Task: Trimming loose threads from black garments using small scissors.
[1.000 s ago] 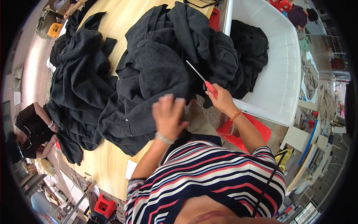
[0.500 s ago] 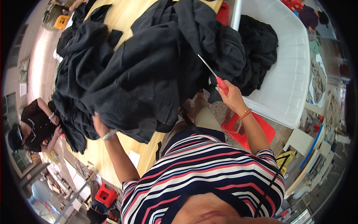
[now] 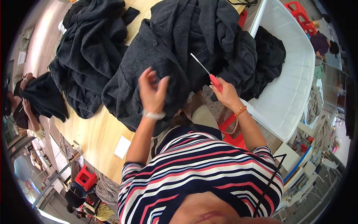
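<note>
A dark grey knitted cardigan (image 3: 128,80) with a button and ribbed bands lies bunched over the near edge of the wooden table (image 3: 89,138). Just above its front is my left hand (image 3: 153,91), empty, fingers apart; whether the fingertips touch the knit I cannot tell. My right hand (image 3: 226,93) grips the red handle of a thin metal-shafted tool (image 3: 215,81), its exact kind unclear. The shaft slants up and left over the dark fabric. Another heap of dark garments (image 3: 85,48) covers the table's left part.
At the right stands a white plastic bin (image 3: 296,82) with dark garments (image 3: 268,56) inside. A red stool (image 3: 233,140) is beside my right forearm. White paper (image 3: 122,147) lies near my left elbow. A co-worker (image 3: 18,115) at far left handles a dark garment (image 3: 46,93).
My left hand has let go of the garment's lower edge and moved right, over its front. The cardigan now shows its button side. The co-worker's dark garment has been drawn away from the heap.
</note>
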{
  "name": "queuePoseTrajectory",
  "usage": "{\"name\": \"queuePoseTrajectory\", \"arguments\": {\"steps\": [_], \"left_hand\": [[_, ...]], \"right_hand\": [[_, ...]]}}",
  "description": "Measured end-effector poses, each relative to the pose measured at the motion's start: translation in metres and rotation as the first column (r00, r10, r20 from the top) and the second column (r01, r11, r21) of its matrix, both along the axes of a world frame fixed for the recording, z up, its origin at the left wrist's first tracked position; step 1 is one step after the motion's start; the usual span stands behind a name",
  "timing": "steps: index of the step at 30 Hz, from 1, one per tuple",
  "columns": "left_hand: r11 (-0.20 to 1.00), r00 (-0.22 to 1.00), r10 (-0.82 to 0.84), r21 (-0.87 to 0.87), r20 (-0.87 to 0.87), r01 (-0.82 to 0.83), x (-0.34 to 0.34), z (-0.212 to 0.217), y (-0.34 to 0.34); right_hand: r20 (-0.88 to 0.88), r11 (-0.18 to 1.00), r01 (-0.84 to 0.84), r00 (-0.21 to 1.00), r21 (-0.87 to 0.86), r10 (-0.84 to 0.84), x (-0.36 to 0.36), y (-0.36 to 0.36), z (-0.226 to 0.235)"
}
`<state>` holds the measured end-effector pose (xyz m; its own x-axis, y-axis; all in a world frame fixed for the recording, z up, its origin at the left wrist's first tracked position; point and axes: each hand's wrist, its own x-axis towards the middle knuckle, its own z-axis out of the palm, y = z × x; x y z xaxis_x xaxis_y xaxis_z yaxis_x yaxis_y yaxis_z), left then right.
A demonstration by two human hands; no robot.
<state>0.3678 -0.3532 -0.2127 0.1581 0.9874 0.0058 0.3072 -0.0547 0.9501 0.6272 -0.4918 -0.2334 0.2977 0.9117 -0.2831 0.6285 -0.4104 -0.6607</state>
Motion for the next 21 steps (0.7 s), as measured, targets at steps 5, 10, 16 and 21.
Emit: {"name": "queuePoseTrajectory", "arguments": {"steps": [5,10,16,21], "left_hand": [[0.954,0.948,0.284,0.146,-0.146,-0.263,0.086,-0.057,0.076],[0.952,0.955,0.291,0.078,0.065,-0.295,0.068,-0.11,0.127],[0.892,0.927,0.338,-0.368,0.161,-0.261,0.043,-0.126,0.138],[0.916,0.813,0.343,-0.358,0.471,-0.179,0.039,-0.13,0.125]], "right_hand": [[-0.022,0.998,-0.065,0.998,0.006,0.065,-0.008,0.006,0.029],[-0.015,0.987,-0.155,0.988,-0.035,0.155,-0.011,0.036,0.067],[0.133,0.927,-0.34,0.923,-0.159,0.361,-0.013,0.071,0.072],[0.027,0.878,-0.408,0.903,-0.248,0.428,-0.012,0.042,0.068]]}}
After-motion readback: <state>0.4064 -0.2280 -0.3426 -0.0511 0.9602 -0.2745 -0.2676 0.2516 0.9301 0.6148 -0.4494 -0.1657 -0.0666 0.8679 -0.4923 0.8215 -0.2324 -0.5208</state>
